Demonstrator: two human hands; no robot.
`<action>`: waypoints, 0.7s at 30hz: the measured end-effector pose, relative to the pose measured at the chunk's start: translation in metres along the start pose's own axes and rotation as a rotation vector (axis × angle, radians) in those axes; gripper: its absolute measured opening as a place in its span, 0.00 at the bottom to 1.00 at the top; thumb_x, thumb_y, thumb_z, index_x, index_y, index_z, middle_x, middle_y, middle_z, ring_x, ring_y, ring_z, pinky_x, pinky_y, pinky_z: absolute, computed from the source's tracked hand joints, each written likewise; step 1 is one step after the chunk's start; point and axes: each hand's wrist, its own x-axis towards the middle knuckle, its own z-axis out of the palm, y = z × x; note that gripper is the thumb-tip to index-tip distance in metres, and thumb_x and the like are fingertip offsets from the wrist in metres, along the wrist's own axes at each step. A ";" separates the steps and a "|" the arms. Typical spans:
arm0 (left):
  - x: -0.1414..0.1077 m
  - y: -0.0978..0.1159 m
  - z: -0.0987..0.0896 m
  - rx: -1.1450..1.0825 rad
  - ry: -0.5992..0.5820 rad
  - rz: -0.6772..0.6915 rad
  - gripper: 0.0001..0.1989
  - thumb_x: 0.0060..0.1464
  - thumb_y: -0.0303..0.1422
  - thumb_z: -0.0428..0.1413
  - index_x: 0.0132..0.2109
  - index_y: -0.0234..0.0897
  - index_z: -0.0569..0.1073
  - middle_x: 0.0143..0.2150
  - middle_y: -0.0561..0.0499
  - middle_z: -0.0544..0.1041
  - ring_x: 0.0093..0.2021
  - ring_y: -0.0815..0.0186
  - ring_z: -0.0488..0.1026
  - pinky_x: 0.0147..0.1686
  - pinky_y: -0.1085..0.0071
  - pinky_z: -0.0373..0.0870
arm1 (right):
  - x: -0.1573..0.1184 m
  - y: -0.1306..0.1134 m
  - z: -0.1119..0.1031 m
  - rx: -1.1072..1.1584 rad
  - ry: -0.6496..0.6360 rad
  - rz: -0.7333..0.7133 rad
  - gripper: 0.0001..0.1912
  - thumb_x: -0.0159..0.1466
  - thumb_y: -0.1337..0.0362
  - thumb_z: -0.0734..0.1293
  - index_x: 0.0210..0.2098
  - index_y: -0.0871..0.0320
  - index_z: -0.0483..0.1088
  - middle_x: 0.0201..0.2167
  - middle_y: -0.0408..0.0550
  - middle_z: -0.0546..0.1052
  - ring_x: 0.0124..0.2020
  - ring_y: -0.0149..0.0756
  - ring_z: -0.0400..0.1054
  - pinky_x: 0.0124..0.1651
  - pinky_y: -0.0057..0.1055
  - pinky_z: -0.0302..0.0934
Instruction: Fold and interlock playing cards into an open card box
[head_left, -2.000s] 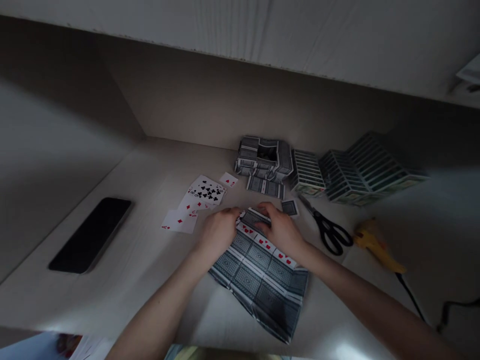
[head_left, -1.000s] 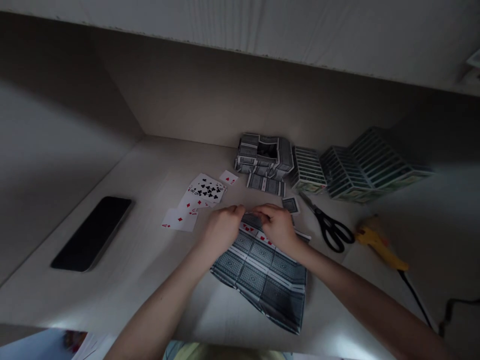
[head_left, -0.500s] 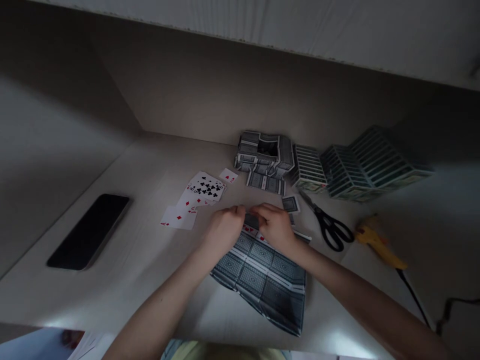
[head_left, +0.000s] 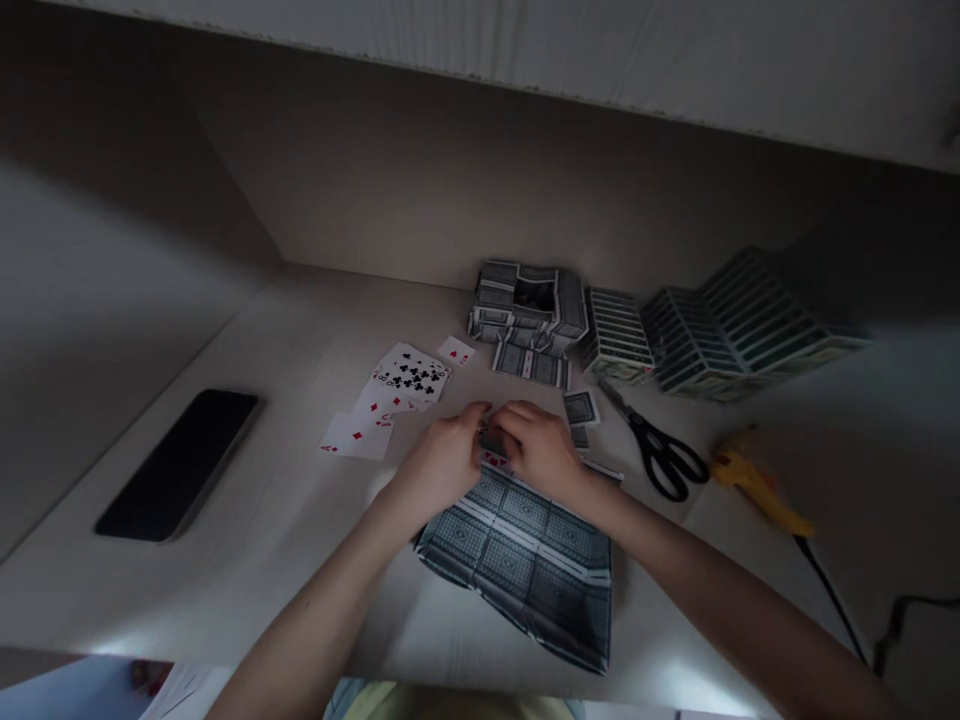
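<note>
A sheet of joined playing cards [head_left: 517,545], patterned backs up, lies in front of me with its near corner bent downward. At its far edge my left hand [head_left: 446,455] and my right hand [head_left: 540,445] are close together with curled fingers. Between them the fingertips pinch a playing card at that edge, where a strip of red-marked card face shows. My fingers partly hide this card. Two small card pieces [head_left: 581,408] lie just beyond my right hand.
Face-up cards [head_left: 412,375] and a black phone [head_left: 178,465] lie left. At the back stand a box built of cards [head_left: 529,300] and folded card structures [head_left: 619,335]. Black-handled scissors [head_left: 664,455] and a yellow glue gun [head_left: 757,490] with a cord are right. A shelf edge [head_left: 480,80] hangs overhead.
Both hands have shifted slightly at the sheet's far edge, and the fingers have curled closer together. Less of the red-marked strip shows. The surrounding things stay in place.
</note>
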 end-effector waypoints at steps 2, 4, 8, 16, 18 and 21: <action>0.000 -0.003 -0.001 0.028 0.017 0.021 0.15 0.53 0.26 0.45 0.47 0.40 0.65 0.38 0.49 0.75 0.38 0.64 0.73 0.34 0.72 0.65 | 0.000 0.002 -0.002 0.000 0.031 0.022 0.10 0.55 0.75 0.58 0.32 0.57 0.67 0.31 0.46 0.71 0.37 0.34 0.64 0.39 0.27 0.56; 0.000 -0.004 -0.001 0.105 0.033 0.012 0.11 0.55 0.29 0.44 0.42 0.40 0.69 0.35 0.49 0.76 0.36 0.64 0.73 0.34 0.71 0.65 | 0.001 0.005 -0.003 -0.001 0.056 0.044 0.08 0.57 0.72 0.58 0.30 0.57 0.68 0.30 0.46 0.71 0.36 0.34 0.64 0.38 0.27 0.56; 0.001 -0.001 0.000 0.249 0.012 -0.023 0.11 0.54 0.27 0.44 0.39 0.37 0.69 0.31 0.48 0.75 0.32 0.63 0.73 0.29 0.71 0.64 | 0.002 0.011 -0.004 0.015 0.063 0.040 0.07 0.58 0.70 0.59 0.29 0.57 0.68 0.29 0.46 0.72 0.35 0.34 0.64 0.37 0.27 0.56; 0.001 0.002 0.002 0.318 -0.016 0.021 0.11 0.52 0.23 0.44 0.41 0.37 0.67 0.32 0.48 0.74 0.32 0.63 0.72 0.28 0.71 0.64 | 0.004 0.014 -0.006 0.035 0.039 -0.023 0.08 0.57 0.74 0.59 0.28 0.58 0.68 0.27 0.44 0.71 0.33 0.31 0.65 0.35 0.25 0.54; 0.000 0.003 0.002 0.332 -0.020 0.026 0.11 0.52 0.22 0.45 0.41 0.36 0.67 0.32 0.48 0.74 0.32 0.62 0.72 0.28 0.70 0.65 | 0.005 0.014 -0.005 0.015 0.036 -0.015 0.09 0.56 0.75 0.59 0.28 0.58 0.69 0.27 0.44 0.71 0.34 0.32 0.64 0.36 0.26 0.54; 0.000 0.005 0.003 0.343 -0.030 0.019 0.11 0.51 0.21 0.45 0.39 0.35 0.67 0.32 0.47 0.73 0.33 0.62 0.72 0.29 0.70 0.65 | 0.006 0.013 -0.005 -0.010 0.023 -0.002 0.10 0.56 0.75 0.59 0.29 0.59 0.69 0.28 0.45 0.72 0.34 0.32 0.64 0.36 0.26 0.54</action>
